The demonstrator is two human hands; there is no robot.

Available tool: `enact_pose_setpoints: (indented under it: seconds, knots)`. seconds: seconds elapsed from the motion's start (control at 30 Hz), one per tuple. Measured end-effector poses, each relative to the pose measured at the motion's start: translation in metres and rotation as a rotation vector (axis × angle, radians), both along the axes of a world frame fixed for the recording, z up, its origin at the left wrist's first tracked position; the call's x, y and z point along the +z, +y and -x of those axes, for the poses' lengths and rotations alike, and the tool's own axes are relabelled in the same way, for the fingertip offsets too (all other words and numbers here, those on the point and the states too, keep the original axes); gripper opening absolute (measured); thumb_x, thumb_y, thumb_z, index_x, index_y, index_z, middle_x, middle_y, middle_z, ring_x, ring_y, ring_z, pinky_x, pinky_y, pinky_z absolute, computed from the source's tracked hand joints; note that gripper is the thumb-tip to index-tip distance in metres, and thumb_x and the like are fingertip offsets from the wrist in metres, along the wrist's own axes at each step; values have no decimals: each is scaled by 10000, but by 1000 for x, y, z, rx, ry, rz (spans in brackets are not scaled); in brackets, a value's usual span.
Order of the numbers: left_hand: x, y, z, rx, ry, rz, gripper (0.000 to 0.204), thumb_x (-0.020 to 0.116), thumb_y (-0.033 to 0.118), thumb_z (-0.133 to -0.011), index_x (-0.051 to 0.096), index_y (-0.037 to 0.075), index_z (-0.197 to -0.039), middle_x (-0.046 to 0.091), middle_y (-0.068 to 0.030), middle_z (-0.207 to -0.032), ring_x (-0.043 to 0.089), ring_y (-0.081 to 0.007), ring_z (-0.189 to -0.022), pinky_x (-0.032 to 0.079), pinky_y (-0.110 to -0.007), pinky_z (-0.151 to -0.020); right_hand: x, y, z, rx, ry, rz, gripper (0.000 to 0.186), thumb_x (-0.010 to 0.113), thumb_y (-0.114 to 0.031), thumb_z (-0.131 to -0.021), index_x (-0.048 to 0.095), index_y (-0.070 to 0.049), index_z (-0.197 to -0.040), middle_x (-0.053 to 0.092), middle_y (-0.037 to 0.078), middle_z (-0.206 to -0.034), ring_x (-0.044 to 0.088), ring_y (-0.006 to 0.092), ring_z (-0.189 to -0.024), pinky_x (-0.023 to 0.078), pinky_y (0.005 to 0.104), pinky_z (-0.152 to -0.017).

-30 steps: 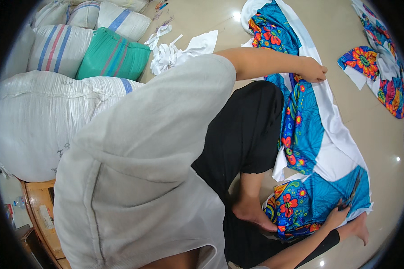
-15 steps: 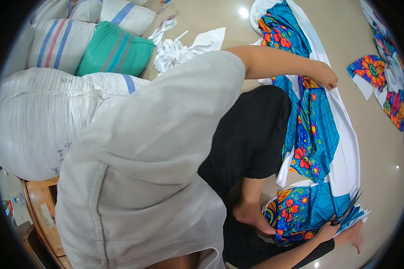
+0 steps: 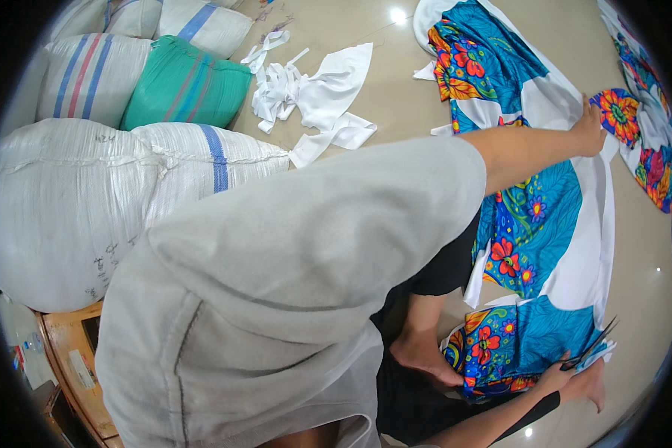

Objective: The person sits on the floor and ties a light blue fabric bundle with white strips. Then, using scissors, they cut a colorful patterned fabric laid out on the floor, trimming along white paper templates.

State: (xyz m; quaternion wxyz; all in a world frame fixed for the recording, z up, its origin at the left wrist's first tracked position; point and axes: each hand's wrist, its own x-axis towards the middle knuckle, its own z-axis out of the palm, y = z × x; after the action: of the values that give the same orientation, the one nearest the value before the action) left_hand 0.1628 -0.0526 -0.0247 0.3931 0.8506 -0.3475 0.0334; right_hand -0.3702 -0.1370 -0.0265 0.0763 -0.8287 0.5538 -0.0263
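Long fabric (image 3: 549,213), blue with bright flowers and wide white borders, lies over the floor in front of me. My left hand (image 3: 591,136) reaches out across it and is closed on its white edge. At the lower right, my right hand (image 3: 554,375) grips dark scissors (image 3: 593,347), whose blades point up and to the right. They sit at the corner of the lower flowered section, by my foot (image 3: 590,384). The right hand's fingers are partly hidden around the handles.
White scraps and strips (image 3: 313,93) lie on the floor at the upper left. More flowered fabric (image 3: 627,119) rests at the far right. Stuffed white sacks (image 3: 67,201) and a green sack (image 3: 190,82) are piled at left, above a wooden cabinet (image 3: 75,351). My other foot (image 3: 425,358) touches the fabric.
My left hand has moved right, drawing the fabric's white edge with it. The scissors and right hand have shifted slightly right. My sleeve has swung forward, uncovering more white scraps.
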Motion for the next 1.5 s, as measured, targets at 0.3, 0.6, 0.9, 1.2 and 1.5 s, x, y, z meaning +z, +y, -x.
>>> enact_pose_setpoints:
  seconds: [0.3, 0.6, 0.9, 1.2, 1.5]
  knots:
    - [-16, 90, 183, -889, -180, -511, 1083, 673, 692, -569, 246, 183, -1426, -16, -267, -1478, -26, -471, -1355, 68, -768, -929, 37, 166, -61, -175, -844, -591, 406, 532, -314, -921, 568, 51, -1094, 594, 154, -1113, 564, 223, -1036, 427, 356, -892]
    - [-17, 105, 149, -805, -304, -787, 1218, 800, 592, -454, 185, 234, -1443, -28, -219, -1496, -41, -475, -1351, 63, -784, -914, 67, 303, -77, -343, -866, -1195, 419, 484, -416, -927, 532, 0, -931, 556, 92, -757, 539, 142, -580, 420, 241, -514]
    - [12, 111, 177, -785, -102, -736, 1217, 828, 506, -439, 195, 234, -1443, -19, -192, -1503, -66, -446, -1358, 19, -773, -943, 58, 315, -79, -530, -881, -1329, 594, 448, -612, -864, 525, -23, -877, 489, 51, -623, 510, 206, -520, 419, 322, -523]
    - [-31, 98, 181, -663, -98, -639, 857, 741, 384, -617, 343, 321, -1374, 49, -113, -1518, -40, -410, -1373, -28, -799, -914, 65, 299, -104, -573, -771, -1309, 613, 496, -667, -802, 514, -55, -805, 488, 51, -618, 524, 211, -577, 443, 326, -579]
    - [-46, 95, 189, -495, -135, -475, 397, 400, 383, -866, 481, 394, -1255, 186, -46, -1502, 86, -330, -1389, -27, -785, -939, 64, 306, -112, -620, -833, -1266, 590, 505, -657, -805, 502, -69, -768, 500, 54, -620, 515, 208, -561, 428, 303, -560]
